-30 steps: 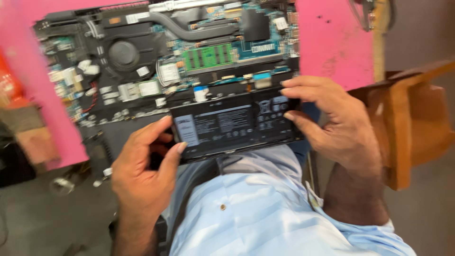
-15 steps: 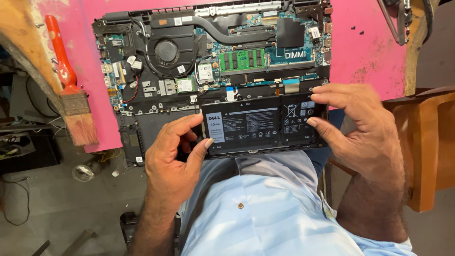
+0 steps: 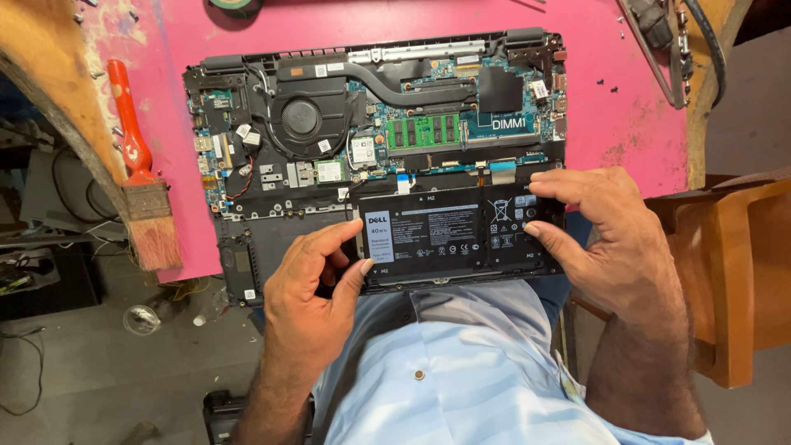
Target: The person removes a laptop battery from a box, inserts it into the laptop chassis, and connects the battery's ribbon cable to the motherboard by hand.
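The battery (image 3: 449,235) lies between both hands' fingers (image 3: 342,239), inside the open laptop (image 3: 379,107), brush (image 3: 144,181) further left.

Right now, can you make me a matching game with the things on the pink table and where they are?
Things:
1. paintbrush
2. black battery
3. round fan
4. green memory stick

Places:
A. between the left hand and right hand
B. upper left inside the open laptop
C. left edge of the table
D. middle of the laptop, above the battery

Pairs: 1-C, 2-A, 3-B, 4-D
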